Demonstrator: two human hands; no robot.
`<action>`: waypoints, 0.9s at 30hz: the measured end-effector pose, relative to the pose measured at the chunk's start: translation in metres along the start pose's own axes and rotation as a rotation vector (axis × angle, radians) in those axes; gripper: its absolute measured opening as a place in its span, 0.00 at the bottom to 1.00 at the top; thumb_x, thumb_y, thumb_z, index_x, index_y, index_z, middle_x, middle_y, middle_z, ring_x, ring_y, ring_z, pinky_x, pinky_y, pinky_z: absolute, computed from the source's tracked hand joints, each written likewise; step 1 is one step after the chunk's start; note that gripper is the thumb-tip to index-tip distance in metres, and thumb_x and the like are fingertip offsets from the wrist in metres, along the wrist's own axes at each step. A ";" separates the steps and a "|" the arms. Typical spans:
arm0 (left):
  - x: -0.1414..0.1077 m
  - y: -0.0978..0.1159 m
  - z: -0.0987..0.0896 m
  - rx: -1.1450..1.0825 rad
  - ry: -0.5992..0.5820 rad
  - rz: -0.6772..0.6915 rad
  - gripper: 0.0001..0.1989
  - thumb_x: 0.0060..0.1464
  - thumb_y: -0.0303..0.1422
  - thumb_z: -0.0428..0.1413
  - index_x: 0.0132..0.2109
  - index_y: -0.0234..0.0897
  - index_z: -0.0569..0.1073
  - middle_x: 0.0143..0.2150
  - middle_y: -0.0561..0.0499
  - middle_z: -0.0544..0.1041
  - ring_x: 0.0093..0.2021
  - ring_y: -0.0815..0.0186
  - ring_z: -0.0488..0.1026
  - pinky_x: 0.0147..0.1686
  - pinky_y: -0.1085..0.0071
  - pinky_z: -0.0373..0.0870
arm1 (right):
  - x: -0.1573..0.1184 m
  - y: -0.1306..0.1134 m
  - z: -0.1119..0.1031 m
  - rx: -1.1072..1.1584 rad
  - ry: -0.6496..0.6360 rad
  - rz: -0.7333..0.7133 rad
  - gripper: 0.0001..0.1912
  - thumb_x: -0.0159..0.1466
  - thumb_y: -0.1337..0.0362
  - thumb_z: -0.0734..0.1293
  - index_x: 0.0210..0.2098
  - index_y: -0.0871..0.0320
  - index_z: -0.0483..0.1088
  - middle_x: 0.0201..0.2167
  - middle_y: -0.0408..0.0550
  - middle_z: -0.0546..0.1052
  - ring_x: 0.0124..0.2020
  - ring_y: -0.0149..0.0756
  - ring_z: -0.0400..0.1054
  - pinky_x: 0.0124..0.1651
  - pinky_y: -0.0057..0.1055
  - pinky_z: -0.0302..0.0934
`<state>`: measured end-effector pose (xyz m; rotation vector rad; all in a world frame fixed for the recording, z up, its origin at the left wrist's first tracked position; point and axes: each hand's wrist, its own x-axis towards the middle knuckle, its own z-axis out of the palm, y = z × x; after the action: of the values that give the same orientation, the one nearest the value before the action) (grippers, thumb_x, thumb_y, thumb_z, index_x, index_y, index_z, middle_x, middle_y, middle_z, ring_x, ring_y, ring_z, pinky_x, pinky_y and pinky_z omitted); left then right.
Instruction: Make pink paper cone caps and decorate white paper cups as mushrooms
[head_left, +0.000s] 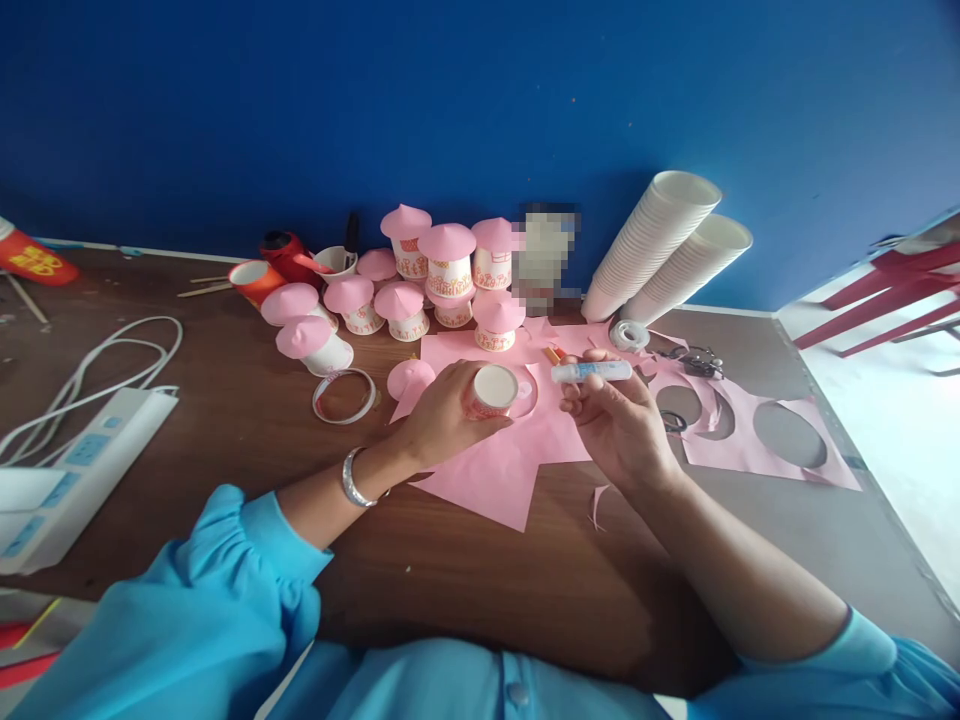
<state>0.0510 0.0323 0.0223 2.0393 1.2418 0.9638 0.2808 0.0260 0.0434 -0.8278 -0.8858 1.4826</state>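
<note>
My left hand (pixel 448 415) is wrapped round a short paper cup (pixel 495 387) with a red print, its pale round end facing up. In my right hand (pixel 622 430) is a small white tube with blue print (pixel 591 372), held sideways just right of the cup. Pink paper sheets (pixel 495 490) lie under both hands. A pink paper cone (pixel 412 379) rests on the table left of the cup. Behind stand several printed paper cups with pink cone tops (pixel 448 262), some stacked on others.
Two tall stacks of white paper cups (pixel 652 240) lean on the blue wall. Right of my hands lie pink paper with round holes (pixel 765 470), a roll of tape (pixel 628 336) and scissors (pixel 673 422). A cut cup ring (pixel 343 397) and a white power strip (pixel 90 480) are at left.
</note>
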 end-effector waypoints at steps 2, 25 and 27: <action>-0.001 0.006 -0.002 0.037 0.012 0.077 0.24 0.52 0.43 0.69 0.50 0.38 0.71 0.52 0.43 0.78 0.53 0.52 0.74 0.53 0.54 0.73 | -0.002 -0.008 0.003 -0.084 -0.036 -0.060 0.16 0.58 0.58 0.80 0.41 0.52 0.75 0.40 0.42 0.81 0.28 0.27 0.70 0.31 0.27 0.72; -0.011 0.015 0.013 0.037 -0.032 0.211 0.23 0.52 0.35 0.66 0.51 0.41 0.66 0.49 0.45 0.76 0.47 0.53 0.77 0.44 0.57 0.77 | -0.006 -0.019 0.026 -0.854 -0.327 -0.527 0.09 0.67 0.65 0.72 0.46 0.50 0.74 0.43 0.46 0.82 0.45 0.44 0.77 0.53 0.45 0.70; -0.012 0.015 0.012 0.057 -0.039 0.204 0.23 0.53 0.35 0.66 0.51 0.41 0.66 0.49 0.45 0.77 0.47 0.53 0.77 0.43 0.58 0.77 | -0.005 -0.019 0.026 -0.871 -0.326 -0.529 0.09 0.67 0.65 0.72 0.46 0.50 0.73 0.43 0.46 0.82 0.45 0.43 0.77 0.52 0.44 0.70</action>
<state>0.0648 0.0146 0.0228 2.2524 1.0666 0.9850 0.2672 0.0198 0.0726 -0.8644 -1.8962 0.7352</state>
